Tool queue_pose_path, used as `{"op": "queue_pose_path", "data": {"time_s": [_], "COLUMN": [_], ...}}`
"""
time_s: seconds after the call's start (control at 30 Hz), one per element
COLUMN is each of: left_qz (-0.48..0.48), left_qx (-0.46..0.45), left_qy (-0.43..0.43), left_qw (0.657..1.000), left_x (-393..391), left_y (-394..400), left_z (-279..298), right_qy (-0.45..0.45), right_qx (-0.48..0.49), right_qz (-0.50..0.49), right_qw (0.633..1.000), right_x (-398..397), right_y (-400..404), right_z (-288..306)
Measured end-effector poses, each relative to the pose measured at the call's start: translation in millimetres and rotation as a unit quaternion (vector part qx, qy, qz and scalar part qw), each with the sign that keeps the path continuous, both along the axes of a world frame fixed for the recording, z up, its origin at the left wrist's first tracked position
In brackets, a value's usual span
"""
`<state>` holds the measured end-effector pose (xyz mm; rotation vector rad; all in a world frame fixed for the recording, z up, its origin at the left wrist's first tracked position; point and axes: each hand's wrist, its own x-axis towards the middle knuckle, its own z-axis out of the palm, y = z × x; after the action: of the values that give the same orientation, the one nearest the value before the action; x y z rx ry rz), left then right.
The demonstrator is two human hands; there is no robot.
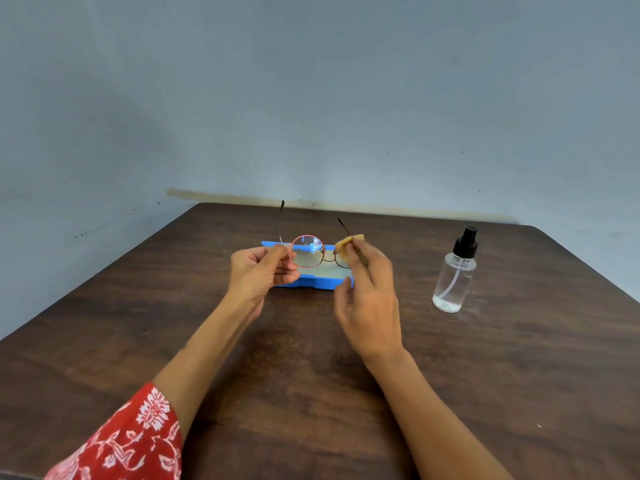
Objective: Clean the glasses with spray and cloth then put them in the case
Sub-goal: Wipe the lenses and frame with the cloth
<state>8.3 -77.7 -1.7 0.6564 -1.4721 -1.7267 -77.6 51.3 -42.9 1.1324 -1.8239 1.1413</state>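
I hold a pair of round, thin-framed glasses (308, 252) above the table, temples pointing away from me. My left hand (261, 271) pinches the frame at its left hinge. My right hand (367, 296) pinches a small yellow cloth (346, 249) around the right lens, which the cloth hides. An open blue case (313, 282) lies on the table just behind and below the glasses, partly covered by both hands. A clear spray bottle (454, 271) with a black pump top stands upright to the right, apart from my hands.
The dark wooden table (311, 375) fills the lower view; its far edge meets a grey-blue wall (311, 98). A red patterned sleeve (121, 441) shows on my left arm at the bottom left.
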Motion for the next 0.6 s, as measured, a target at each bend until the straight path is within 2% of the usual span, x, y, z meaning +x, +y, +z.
{"op": "queue_pose_path", "data": {"time_s": [0.13,0.37,0.53,0.6], "left_qz": [-0.002,0.001,0.007,0.005], "left_qx": [0.0,-0.001,-0.003,-0.001], "left_qy": [-0.004,0.002,0.004,0.005], "left_qw": [1.0,1.0,1.0,1.0], "left_x": [-1,-1,0,0], "left_y": [1,1,-1,-1], "left_z": [0,0,0,0], "right_qy": [-0.062,0.048,-0.043,-0.063], "right_qx": [-0.042,0.053,-0.027,-0.03], "right_qz": [-0.044,0.021,-0.026,-0.045], "right_qw": [0.996,0.997,0.998,0.997], "right_x": [-11,10,-7,-10], "right_y": [8,-5,5,8], "right_z": [-1,0,-1,-1]}}
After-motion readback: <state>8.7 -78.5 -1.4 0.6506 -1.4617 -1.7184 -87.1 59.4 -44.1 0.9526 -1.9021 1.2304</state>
